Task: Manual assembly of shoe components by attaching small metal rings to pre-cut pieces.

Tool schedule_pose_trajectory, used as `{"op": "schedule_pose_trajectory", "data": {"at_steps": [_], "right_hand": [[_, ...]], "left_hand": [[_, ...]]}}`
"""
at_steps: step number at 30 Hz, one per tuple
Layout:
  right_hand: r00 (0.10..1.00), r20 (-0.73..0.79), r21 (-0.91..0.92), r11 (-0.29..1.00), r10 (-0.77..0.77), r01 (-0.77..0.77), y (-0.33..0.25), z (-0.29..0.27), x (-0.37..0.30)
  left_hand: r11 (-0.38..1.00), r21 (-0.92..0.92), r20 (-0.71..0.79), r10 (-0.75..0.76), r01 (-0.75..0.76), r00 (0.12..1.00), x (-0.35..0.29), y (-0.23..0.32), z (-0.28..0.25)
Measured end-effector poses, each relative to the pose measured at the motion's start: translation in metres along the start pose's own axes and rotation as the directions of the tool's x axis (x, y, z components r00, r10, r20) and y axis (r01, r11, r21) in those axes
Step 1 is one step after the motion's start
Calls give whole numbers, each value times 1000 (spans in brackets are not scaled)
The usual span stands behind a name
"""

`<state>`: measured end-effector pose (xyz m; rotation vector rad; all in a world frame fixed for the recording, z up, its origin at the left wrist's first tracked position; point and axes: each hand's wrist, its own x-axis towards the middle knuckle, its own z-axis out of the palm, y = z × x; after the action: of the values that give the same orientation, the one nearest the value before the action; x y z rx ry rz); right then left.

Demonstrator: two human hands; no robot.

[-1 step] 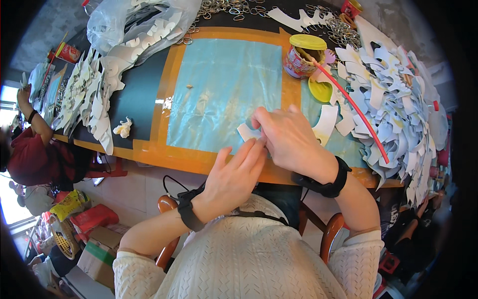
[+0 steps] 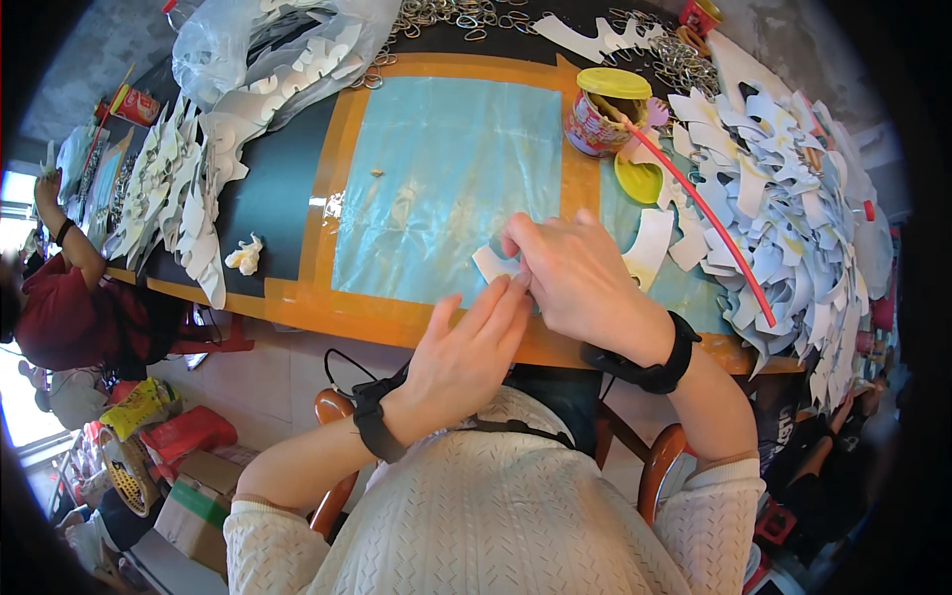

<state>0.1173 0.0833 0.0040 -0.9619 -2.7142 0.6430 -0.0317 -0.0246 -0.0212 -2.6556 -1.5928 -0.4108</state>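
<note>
At the near edge of the blue plastic sheet (image 2: 451, 178) lies a small curved white cut piece (image 2: 493, 264), mostly covered by my hands. My right hand (image 2: 577, 273) is closed over it, fingers bent down and pinching its near part. My left hand (image 2: 466, 342) reaches in from the lower left with fingers stretched out and thumb apart. Its fingertips meet the right fingers at the piece's near end. What lies under the fingertips is hidden. To the right of my right hand rests another curved white piece (image 2: 649, 248).
A tub of brown paste (image 2: 595, 129) with a yellow lid stands behind my right hand, a long red stick (image 2: 699, 213) leaning from it. A heap of white pieces (image 2: 783, 218) fills the right. Metal rings (image 2: 451, 15) lie at the back. A crumpled wad (image 2: 245, 255) sits left.
</note>
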Motion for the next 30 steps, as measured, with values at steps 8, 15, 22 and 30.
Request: {"op": "schedule_pose_trajectory", "data": {"at_steps": [8,15,22,30], "right_hand": [[999,-48,-18,1000,-10,9,-2,4,-1],[998,-64,-29,1000,11,-13,0,2,-3],[973,-145,251,958,181,-141,-7,-24,-11],[964,-156,-265,949,-216,169,-3,1,-51]], "left_hand": [[988,157,109,-16,-2,994,-7,8,0],[956,215,144,169,-197,975,8,-4,-12],[966,135,98,210,-222,973,10,-7,-12],[939,245,151,207,-240,967,9,-1,-10]]}}
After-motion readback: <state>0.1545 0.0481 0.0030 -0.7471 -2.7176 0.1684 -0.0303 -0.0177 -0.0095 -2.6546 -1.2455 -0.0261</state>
